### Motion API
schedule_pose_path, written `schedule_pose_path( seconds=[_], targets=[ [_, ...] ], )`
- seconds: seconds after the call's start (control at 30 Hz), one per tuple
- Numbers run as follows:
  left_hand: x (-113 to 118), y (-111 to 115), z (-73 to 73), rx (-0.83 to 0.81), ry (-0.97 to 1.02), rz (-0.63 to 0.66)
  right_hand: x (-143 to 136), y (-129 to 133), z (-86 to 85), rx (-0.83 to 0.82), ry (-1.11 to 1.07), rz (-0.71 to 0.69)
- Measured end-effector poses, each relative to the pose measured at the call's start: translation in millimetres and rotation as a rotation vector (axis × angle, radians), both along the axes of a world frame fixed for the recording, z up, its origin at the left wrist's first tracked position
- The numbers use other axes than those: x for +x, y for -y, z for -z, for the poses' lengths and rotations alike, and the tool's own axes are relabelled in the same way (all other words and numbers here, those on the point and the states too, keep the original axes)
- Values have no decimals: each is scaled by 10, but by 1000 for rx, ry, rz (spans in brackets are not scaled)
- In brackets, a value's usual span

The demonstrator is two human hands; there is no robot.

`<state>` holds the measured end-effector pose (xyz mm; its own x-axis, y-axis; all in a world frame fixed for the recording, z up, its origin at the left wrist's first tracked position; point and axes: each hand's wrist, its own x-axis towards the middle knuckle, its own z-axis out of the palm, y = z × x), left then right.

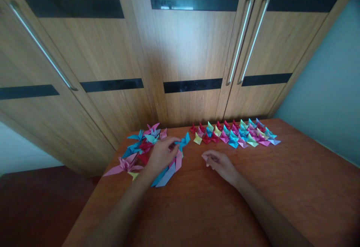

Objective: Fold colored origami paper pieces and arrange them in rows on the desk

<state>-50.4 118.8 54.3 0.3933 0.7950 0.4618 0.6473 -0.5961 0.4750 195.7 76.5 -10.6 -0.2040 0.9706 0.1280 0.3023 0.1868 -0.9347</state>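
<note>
My left hand (164, 152) pinches a blue origami piece (184, 141) between thumb and fingers, over the right side of a loose pile. That pile holds paper cranes and folded pieces, among them a pink crane (125, 164), a red piece (144, 147) and a pale lilac strip-like piece (166, 175). Part of the pile is hidden by my left hand and forearm. To the right, my right hand (221, 163) rests near the tabletop with its fingers curled together; whether anything is inside them cannot be seen. Beyond it stand rows of small folded paper pieces (233, 138) in several colours.
Everything lies on a reddish-brown wooden table (197, 209). Behind its far edge rises a wooden cabinet (191, 48) with black panels and long metal handles (239, 40). A pale blue wall (329, 82) borders the right side. Dark floor (42, 198) shows at the left.
</note>
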Motion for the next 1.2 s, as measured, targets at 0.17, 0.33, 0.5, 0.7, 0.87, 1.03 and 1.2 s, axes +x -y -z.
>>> schedule_pose_path(
  seconds=[0.17,0.33,0.5,0.7,0.87,1.03,1.2],
  targets=[
    [262,392,222,-157,0,145,23,6,-58,-23,-129,11],
    [370,513,364,-255,35,170,37,9,-1,-64,-99,-135],
    [421,500,388,-341,163,152,78,-8,6,-87,-113,-146],
    [432,478,365,-463,305,223,150,-7,-93,-88,-158,-114],
    [441,449,352,-465,275,243,192,-27,-103,-138,-140,-117],
    [548,322,341,-319,157,221,305,-59,-40,-143,-29,-116],
    [877,123,297,-144,-83,233,335,12,-32,-386,64,-452]
  ],
)
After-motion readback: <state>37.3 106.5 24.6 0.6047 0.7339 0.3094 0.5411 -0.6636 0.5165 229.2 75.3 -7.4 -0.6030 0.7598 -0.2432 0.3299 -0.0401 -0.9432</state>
